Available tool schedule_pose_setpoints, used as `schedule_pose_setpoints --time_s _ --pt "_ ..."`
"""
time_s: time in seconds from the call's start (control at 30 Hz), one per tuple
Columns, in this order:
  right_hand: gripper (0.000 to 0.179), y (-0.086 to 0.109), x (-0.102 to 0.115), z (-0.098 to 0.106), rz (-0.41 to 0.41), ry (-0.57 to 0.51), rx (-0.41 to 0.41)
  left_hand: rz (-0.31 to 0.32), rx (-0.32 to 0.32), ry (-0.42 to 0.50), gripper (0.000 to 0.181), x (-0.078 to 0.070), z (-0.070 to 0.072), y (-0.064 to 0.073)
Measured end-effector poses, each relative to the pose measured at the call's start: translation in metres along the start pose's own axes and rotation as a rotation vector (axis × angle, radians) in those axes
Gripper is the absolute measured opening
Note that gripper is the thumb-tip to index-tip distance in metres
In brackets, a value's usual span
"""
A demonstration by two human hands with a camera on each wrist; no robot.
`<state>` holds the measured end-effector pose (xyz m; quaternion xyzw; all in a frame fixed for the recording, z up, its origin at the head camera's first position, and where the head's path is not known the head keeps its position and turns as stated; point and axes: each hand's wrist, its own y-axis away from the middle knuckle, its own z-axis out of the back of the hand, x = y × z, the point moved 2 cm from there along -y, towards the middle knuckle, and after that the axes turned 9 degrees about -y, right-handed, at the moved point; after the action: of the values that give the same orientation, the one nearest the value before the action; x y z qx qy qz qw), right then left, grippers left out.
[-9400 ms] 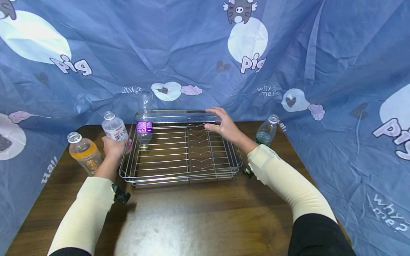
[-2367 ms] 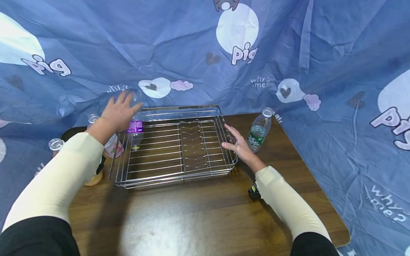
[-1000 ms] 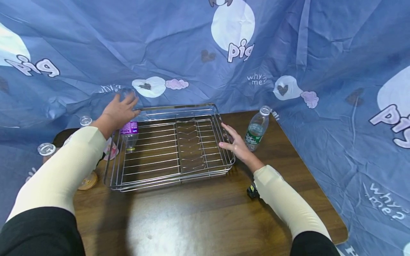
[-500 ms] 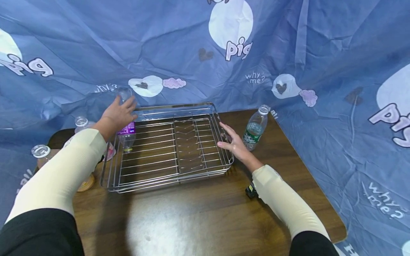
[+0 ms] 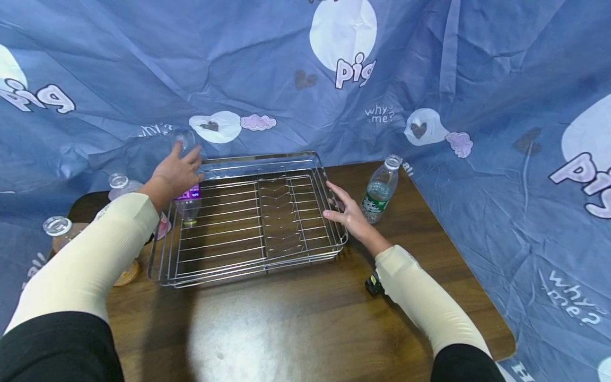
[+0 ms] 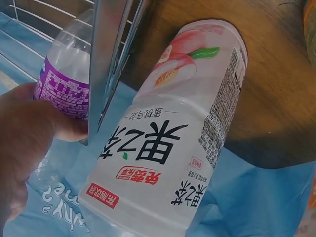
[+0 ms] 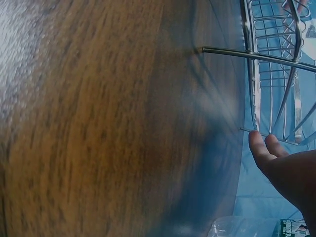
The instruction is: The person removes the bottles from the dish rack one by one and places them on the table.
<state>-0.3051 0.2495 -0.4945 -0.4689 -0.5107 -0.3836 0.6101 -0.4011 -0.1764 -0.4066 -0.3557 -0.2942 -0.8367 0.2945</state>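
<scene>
In the head view my left hand point(image 5: 174, 172) is at the far left of the wire rack point(image 5: 264, 260), holding a clear plastic bottle point(image 5: 191, 207) with a purple label. The bottle's yellow lower end is inside the rack. From the left wrist, the thumb lies against the purple label point(image 6: 61, 91), with a white-labelled peach tea bottle point(image 6: 163, 133) standing just outside the rack. My right hand point(image 5: 350, 215) is at the rack's right side, fingers extended along its rim and thumb spread. The right wrist view shows two fingertips point(image 7: 254, 138) right at the rack's wire.
To the right of my right hand stands a green-labelled bottle point(image 5: 379, 191) with some liquid in it. An orange-brown drink bottle point(image 5: 59, 231) is partly hidden behind my left sleeve. A patterned blue curtain point(image 5: 267, 69) hangs behind the wooden table point(image 5: 286, 329).
Earlier my left hand gripped the peach tea bottle; it has moved to the purple-labelled bottle. My right hand has come from the rack's far right to its right rim. The head view has shifted.
</scene>
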Motion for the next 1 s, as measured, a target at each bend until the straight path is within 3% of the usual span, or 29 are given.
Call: schedule_pose_setpoints --time_s 0.4,1.0 --pt "0.080 -0.0007 -0.0026 -0.0015 0.009 -0.003 -0.015 0.011 -0.032 0.031 0.063 -0.0005 -0.0013 0.0006" --pt "0.082 -0.0004 0.0034 -0.0024 0.011 -0.010 0.012 0.045 -0.031 0.063 0.059 0.0056 0.0067 0.0079"
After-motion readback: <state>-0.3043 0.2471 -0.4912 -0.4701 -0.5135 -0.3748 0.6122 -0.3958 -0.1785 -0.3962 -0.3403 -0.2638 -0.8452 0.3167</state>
